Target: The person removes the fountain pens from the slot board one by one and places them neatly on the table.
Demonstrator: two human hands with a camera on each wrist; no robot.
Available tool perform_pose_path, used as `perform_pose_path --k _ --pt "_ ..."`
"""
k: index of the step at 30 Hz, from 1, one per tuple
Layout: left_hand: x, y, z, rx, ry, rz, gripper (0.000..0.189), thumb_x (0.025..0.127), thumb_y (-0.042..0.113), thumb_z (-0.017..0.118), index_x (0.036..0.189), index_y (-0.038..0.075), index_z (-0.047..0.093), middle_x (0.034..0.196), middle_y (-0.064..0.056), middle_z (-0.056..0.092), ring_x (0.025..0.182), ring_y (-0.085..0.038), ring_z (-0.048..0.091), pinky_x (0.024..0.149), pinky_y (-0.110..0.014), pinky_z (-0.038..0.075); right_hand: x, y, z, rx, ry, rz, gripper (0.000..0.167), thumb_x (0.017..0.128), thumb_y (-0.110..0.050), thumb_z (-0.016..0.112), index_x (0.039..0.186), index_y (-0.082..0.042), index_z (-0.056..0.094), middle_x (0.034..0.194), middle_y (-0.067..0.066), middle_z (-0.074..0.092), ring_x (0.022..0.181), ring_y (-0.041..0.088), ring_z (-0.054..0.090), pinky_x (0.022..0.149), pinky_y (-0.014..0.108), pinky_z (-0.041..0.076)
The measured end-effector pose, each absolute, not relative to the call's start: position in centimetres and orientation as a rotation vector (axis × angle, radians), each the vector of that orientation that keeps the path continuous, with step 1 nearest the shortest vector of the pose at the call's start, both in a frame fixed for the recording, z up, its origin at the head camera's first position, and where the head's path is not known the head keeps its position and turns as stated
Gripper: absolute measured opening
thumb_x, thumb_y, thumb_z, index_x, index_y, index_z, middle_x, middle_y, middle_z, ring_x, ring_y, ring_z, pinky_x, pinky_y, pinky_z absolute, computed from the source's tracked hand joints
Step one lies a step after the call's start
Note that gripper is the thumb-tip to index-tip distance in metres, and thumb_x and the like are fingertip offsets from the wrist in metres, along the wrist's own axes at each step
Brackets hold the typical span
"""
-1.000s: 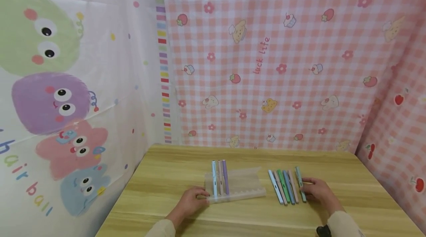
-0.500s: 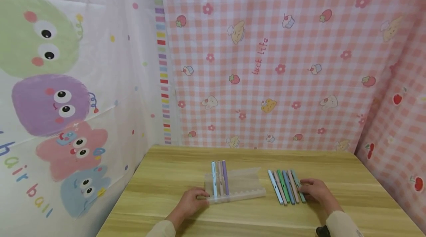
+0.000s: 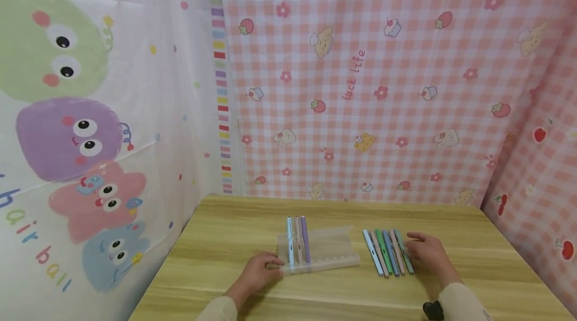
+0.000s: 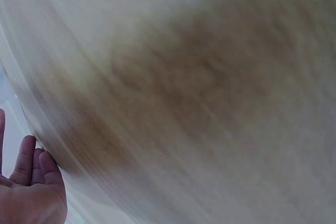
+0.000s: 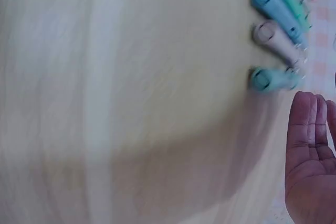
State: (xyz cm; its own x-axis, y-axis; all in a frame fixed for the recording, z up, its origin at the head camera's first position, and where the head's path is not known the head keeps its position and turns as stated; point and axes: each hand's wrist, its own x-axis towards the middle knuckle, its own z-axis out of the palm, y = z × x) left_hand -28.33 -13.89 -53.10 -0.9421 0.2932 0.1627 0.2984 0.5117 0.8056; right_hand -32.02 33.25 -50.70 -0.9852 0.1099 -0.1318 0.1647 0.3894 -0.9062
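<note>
A translucent plastic pen tray [image 3: 331, 246] with a notched front strip lies at the table's middle. Three pens stand side by side at its left: light blue [image 3: 290, 242], taupe [image 3: 298, 241] and purple [image 3: 306, 241]. My left hand [image 3: 263, 272] holds the tray's front left corner between thumb and fingers. To the right, several capped pens lie in a slanted row, from a pale blue pen [image 3: 373, 253] past a green pen [image 3: 384, 252] to a teal pen [image 3: 403, 252] at the end. Right beside that teal pen is my right hand [image 5: 312, 156], fingers straight, holding nothing.
The wooden table [image 3: 216, 241] runs back to a pink checked cloth [image 3: 383, 110]. A white cartoon-printed cloth [image 3: 158, 85] hangs on the left, and a cherry-print cloth [image 3: 541, 186] on the right. Table surface separates the tray from the loose pens.
My right hand has slid the teal pen left against the row of pens, then let go, its fingers straightening. The left hand and tray have stayed put.
</note>
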Motion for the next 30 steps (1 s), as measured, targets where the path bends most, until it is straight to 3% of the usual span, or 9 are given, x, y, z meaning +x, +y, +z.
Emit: perform_pose_path --k 3,7,12,22,30 --pt "-28.3 -13.9 -53.0 -0.537 -2.723 -1.445 0.017 0.081 0.007 0.078 0.098 0.004 0.075 0.122 -0.026 0.061 0.115 -0.050 0.053 0.098 -0.066 0.040 -32.2 32.2 -49.9 0.232 2.592 -1.696 0.051 0.099 -0.015 0.056 0.139 0.013 0.043 0.132 0.035 0.052 0.104 0.034 0.065 0.084 0.040 0.057" --pt "-28.4 -14.0 -53.0 -0.535 -2.722 -1.439 0.017 0.081 0.008 0.078 0.098 0.004 0.075 0.122 -0.026 0.062 0.115 -0.050 0.053 0.098 -0.066 0.040 -32.5 30.0 -49.3 0.234 2.558 -1.753 0.050 0.100 -0.016 0.056 0.140 0.011 0.044 0.137 0.035 0.047 0.111 0.035 0.061 0.088 0.042 0.056" --pt "-28.4 -14.0 -53.0 -0.522 -2.733 -1.435 0.017 0.082 0.008 0.078 0.098 0.004 0.075 0.123 -0.025 0.062 0.116 -0.050 0.053 0.098 -0.066 0.040 -33.0 26.9 -49.1 0.193 2.552 -1.775 0.046 0.099 -0.016 0.059 0.137 0.009 0.050 0.133 0.030 0.054 0.106 0.030 0.063 0.088 0.042 0.056" --pt "-28.2 -14.0 -53.1 -0.535 -2.726 -1.413 0.016 0.082 0.008 0.078 0.098 0.004 0.075 0.122 -0.025 0.062 0.115 -0.050 0.053 0.098 -0.065 0.040 -32.1 20.8 -49.3 0.023 2.444 -1.909 0.040 0.097 -0.010 0.062 0.131 0.010 0.055 0.122 0.023 0.063 0.109 0.033 0.063 0.088 0.042 0.056" --pt "-28.3 -13.9 -53.1 -0.566 -2.704 -1.442 0.016 0.083 0.008 0.077 0.098 0.003 0.075 0.121 -0.026 0.062 0.113 -0.049 0.054 0.097 -0.065 0.042 -31.7 15.8 -50.5 -0.086 2.400 -1.943 0.033 0.094 -0.004 0.064 0.124 0.011 0.060 0.121 0.027 0.063 0.103 0.032 0.066 0.083 0.043 0.058"
